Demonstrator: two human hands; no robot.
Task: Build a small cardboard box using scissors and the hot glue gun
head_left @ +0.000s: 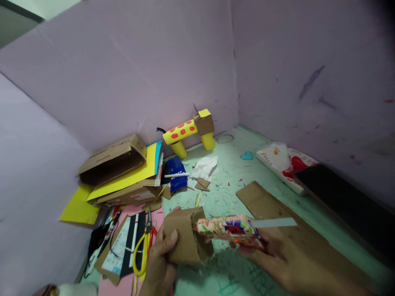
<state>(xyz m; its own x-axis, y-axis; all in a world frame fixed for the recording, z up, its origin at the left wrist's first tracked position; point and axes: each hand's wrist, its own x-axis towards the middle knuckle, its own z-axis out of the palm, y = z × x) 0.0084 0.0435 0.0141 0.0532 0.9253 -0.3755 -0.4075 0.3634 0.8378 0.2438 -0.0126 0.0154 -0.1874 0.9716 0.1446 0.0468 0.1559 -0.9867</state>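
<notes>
My left hand (162, 255) is closed around a small cardboard box (182, 238), thumb on its near face. The box's opening faces right, with a loose flap at the bottom. My right hand (271, 259) grips a flower-patterned hot glue gun (228, 228); a red light glows on it and a pale glue stick (274, 223) sticks out of its back end. The gun's nozzle end is at the edge of the box opening; whether it touches is unclear. Yellow-handled scissors (142, 250) lie just left of my left hand.
A yellow giraffe-like figure (182, 130) with red spots stands by the wall. Cardboard boxes (114, 160) and yellow sheets are stacked left. A flat cardboard strip (268, 201), a dark panel (339, 205), a white packet (284, 160), white tissue (205, 166) and scraps lie about.
</notes>
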